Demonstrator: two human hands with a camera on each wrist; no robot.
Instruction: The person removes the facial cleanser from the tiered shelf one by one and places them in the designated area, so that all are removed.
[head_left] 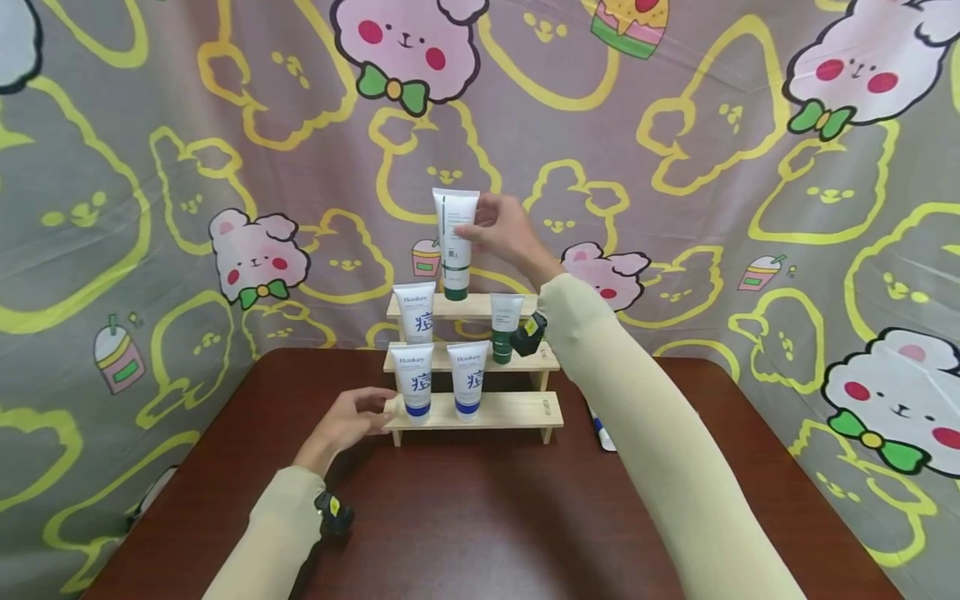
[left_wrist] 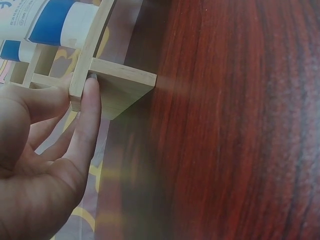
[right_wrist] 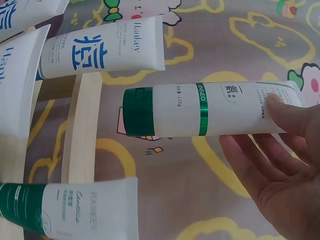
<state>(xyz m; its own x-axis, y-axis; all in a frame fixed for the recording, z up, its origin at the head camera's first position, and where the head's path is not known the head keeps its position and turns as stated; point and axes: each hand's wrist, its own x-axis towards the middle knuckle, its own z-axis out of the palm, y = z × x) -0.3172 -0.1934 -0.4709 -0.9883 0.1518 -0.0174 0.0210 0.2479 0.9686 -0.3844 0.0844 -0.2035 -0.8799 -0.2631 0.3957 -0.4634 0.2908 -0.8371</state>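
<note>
My right hand (head_left: 504,229) pinches a white squeeze tube with a green cap (head_left: 455,242) by its upper part, thumb in front and fingers behind. The tube is upright, cap down, over the top step of a three-step wooden stand (head_left: 517,410). In the right wrist view its green cap (right_wrist: 139,111) points toward the stand. My left hand (head_left: 348,425) grips the left end of the lowest step, thumb and fingers on either side of the board edge (left_wrist: 80,82). Two white tubes with blue caps, a left one (head_left: 414,379) and a right one (head_left: 468,379), stand on that step.
On the middle step stand another blue-lettered tube (head_left: 416,312) at left and a smaller green-and-white tube (head_left: 505,325) at right. A blue-and-white tube (head_left: 604,433) lies on the dark red table (head_left: 480,517), partly behind my right sleeve. Patterned cloth (head_left: 322,167) hangs behind.
</note>
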